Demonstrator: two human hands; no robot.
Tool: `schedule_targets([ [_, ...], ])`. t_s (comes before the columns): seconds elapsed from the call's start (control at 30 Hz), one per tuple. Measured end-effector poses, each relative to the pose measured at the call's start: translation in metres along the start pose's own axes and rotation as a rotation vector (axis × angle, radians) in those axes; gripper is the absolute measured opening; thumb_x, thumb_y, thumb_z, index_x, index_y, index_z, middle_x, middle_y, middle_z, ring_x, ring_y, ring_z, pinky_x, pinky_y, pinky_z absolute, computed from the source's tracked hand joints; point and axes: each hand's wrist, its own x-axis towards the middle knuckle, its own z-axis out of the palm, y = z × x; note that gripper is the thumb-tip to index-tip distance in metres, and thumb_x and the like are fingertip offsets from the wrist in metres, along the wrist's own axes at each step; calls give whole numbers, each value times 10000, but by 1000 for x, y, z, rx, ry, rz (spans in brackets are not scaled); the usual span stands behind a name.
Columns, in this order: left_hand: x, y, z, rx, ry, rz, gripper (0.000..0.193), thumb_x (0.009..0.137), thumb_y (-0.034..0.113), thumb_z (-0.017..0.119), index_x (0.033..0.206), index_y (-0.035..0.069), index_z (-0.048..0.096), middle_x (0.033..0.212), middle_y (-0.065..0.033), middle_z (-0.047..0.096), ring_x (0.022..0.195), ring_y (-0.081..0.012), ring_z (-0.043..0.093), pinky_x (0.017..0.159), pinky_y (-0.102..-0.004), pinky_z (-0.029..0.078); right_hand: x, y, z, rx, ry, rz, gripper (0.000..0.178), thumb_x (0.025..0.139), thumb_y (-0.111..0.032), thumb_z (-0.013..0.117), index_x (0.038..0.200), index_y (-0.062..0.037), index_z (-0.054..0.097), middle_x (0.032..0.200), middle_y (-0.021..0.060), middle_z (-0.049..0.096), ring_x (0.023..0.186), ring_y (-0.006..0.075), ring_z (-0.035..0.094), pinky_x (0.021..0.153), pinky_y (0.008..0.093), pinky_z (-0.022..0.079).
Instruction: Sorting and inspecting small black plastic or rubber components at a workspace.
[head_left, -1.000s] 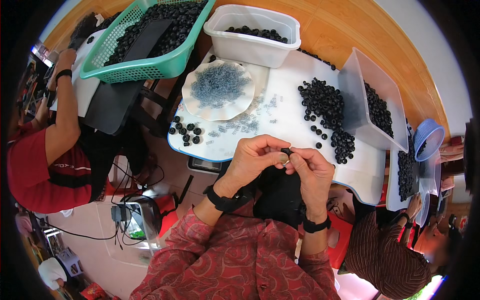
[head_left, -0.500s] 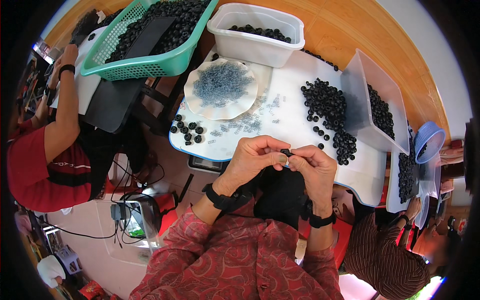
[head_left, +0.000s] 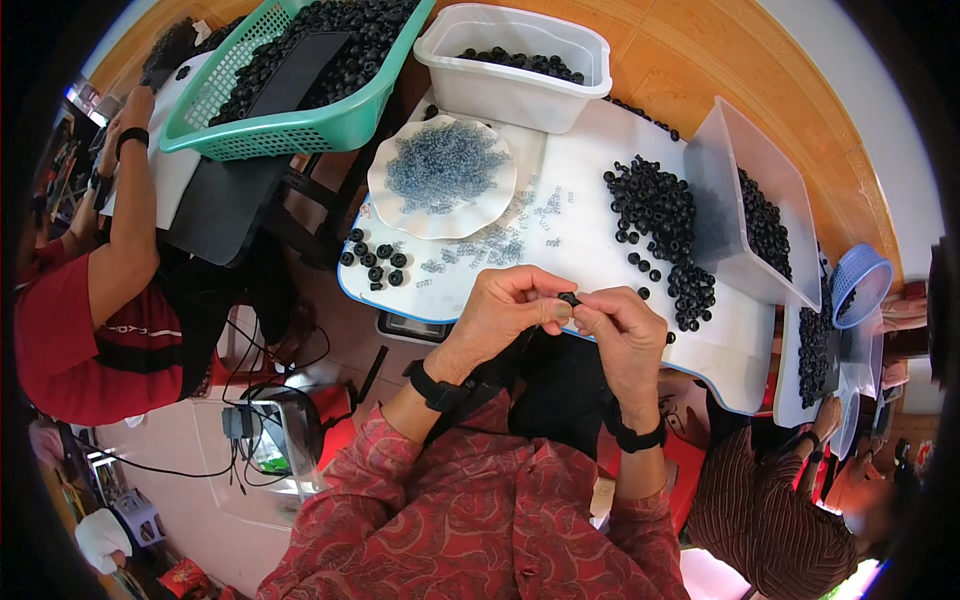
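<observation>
Over the table's front edge, my left hand (head_left: 502, 318) and my right hand (head_left: 625, 340) meet fingertip to fingertip. Both are closed in a pinch on one small round black plastic part (head_left: 569, 298); the fingers cover most of it. Beyond my left hand, a scalloped white plate (head_left: 400, 215) carries a heap of small metal springs (head_left: 445, 165). Loose springs (head_left: 490, 243) lie between plate and hands. A small group of black parts (head_left: 376, 262) sits at the table's left corner. A larger pile of loose black parts (head_left: 655, 212) spreads beyond my right hand.
At the back stand a green basket (head_left: 300, 137) and a white tub (head_left: 500, 97), both with black parts. A clear bin (head_left: 715, 195) lies tipped at right, beside a blue basket (head_left: 862, 283). Co-workers sit at left (head_left: 110, 320) and right (head_left: 775, 510).
Both hands have shifted slightly left and up, still pinching the small black part. One loose black part beside my right hand is now uncovered.
</observation>
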Motion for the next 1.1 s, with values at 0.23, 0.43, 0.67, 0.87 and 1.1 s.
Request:
schedule_targets([
  [0.23, 1, -1, -2, 39, 36, -6, 215, 866, -25, 706, 1080, -44, 692, 908, -113, 724, 719, -124, 680, 670, -227, 567, -1, -4, 4, -93, -31, -16, 155, 864, 62, 679, 1014, 30, 700, 919, 99, 675, 753, 139, 679, 667, 240, 559],
  [0.43, 2, -4, -3, -42, 26, 5, 222, 871, -10, 709, 1087, -53, 684, 895, -112, 727, 739, -124, 692, 676, -228, 579, 2, -12, 4, -143, -55, -23, 167, 866, 79, 661, 1023, 30, 695, 928, 112, 675, 777, 161, 695, 685, 257, 574],
  [0.67, 6, -5, -4, 44, 41, -16, 212, 871, -26, 696, 1081, -56, 682, 907, -118, 726, 744, -133, 696, 680, -239, 587, 5, -2, 5, -216, -23, -68, 148, 851, 81, 660, 984, 22, 687, 881, 115, 678, 758, 183, 698, 666, 271, 564],
  [0.87, 21, 1, -5, 220, 50, -40, 191, 870, -41, 685, 1061, -49, 692, 900, -100, 725, 726, -116, 679, 660, -234, 574, 18, 18, 8, -354, 29, -205, 137, 816, 69, 683, 939, 8, 683, 852, 116, 668, 730, 228, 667, 630, 314, 524],
  [1.1, 47, -1, -8, 577, 23, 3, 138, 822, 2, 738, 952, -40, 720, 818, -81, 717, 677, -97, 664, 599, -235, 549, 32, 59, 10, -402, 112, -289, 167, 720, 68, 739, 850, -31, 702, 844, 69, 620, 752, 228, 570, 639, 339, 448],
])
